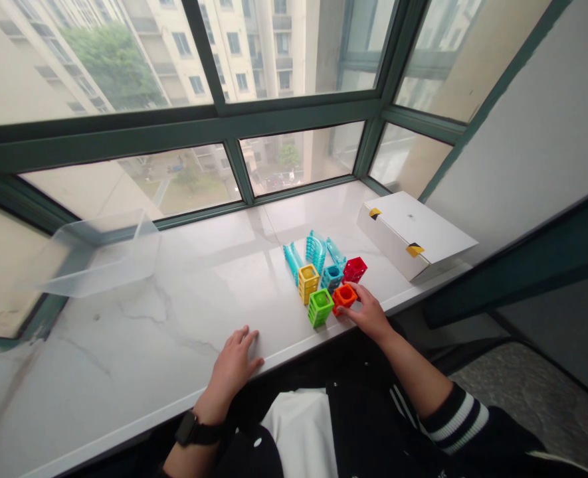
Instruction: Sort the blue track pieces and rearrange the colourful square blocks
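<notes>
Several small plastic toy blocks stand grouped on a white marble sill [184, 305]: a green one [320, 307], a yellow one [308, 282], a blue one [331, 275], a red one [355, 269] and an orange one [344, 297]. Teal curved track pieces [315, 249] lie behind them. My right hand [368, 312] has its fingers closed around the orange block. My left hand [234, 365] rests flat on the sill near its front edge, fingers stretched out, holding nothing. A dark watch is on that wrist.
A clear plastic bin [99, 255] sits at the back left by the window. A white cardboard box [413, 232] with yellow-black tape lies at the right. Green window frames run behind the sill. A white wall rises on the right.
</notes>
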Available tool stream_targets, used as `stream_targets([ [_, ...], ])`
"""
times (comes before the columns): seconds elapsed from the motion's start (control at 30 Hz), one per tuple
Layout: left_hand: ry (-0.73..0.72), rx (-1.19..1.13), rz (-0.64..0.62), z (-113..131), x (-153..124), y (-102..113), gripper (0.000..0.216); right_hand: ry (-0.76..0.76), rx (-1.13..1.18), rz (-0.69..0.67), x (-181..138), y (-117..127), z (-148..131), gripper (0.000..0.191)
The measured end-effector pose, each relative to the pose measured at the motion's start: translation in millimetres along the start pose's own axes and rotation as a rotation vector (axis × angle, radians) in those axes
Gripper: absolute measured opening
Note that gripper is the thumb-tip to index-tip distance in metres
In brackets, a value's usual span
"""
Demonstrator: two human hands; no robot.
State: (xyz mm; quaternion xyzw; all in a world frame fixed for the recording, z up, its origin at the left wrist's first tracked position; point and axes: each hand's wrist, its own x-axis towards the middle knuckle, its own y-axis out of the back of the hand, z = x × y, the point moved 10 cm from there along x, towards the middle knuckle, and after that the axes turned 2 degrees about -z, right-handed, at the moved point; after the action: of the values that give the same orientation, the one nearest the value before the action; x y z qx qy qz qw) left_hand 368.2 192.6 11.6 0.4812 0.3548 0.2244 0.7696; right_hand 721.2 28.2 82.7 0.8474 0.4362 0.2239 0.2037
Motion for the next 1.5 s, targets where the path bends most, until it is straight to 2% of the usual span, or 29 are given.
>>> stream_targets([
  [0.53, 0.0, -0.004, 0.013, -3, 1, -4, 0.068, -0.021, 0.047, -0.016, -3, -8, 13, 0.068],
  [0.93, -0.007, -0.022, 0.033, -3, 0, -2, 0.066, -0.045, 0.05, 0.039, -6, -4, 15, 0.066],
  [1.5, -0.003, -0.011, 0.015, -1, -1, -1, 0.066, -0.025, 0.027, 0.017, -5, -8, 15, 0.066],
])
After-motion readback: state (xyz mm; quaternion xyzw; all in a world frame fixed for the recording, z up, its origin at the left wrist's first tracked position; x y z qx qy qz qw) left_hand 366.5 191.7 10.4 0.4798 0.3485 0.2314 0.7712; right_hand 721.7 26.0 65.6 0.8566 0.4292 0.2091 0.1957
